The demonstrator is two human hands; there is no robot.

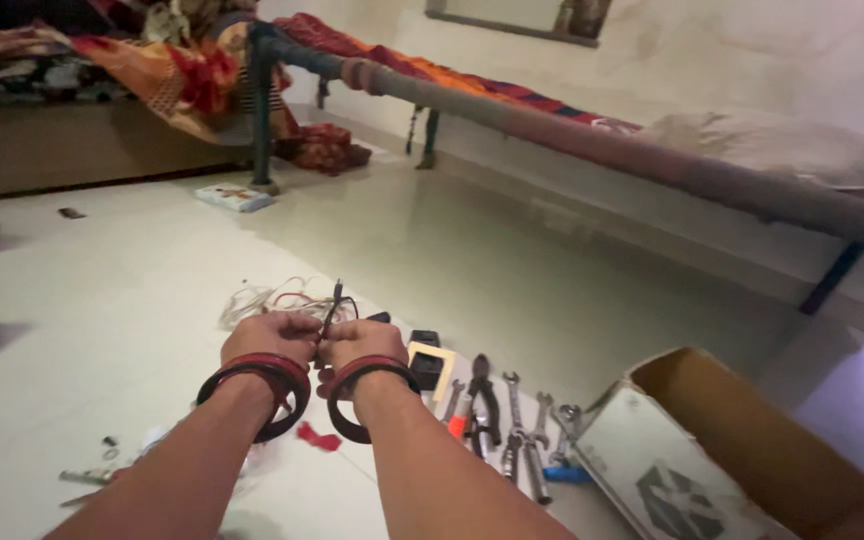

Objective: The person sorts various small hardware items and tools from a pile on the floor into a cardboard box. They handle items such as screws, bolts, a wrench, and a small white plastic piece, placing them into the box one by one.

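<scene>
Item: thin black insulated wire [332,303], held upright above the pale tiled floor [112,330]. Left hand [270,338] and right hand [357,343] both pinched shut on it, knuckles touching. Likely light, limp, slippery; best gripped close to the end. Steel spanners and pliers [497,420] lie nearby.

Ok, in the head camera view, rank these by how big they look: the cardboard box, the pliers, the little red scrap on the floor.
1. Cardboard box, by far the largest, though it is also nearest the camera.
2. Pliers, among the spanners.
3. Red scrap, smallest, beside the right wrist.
</scene>
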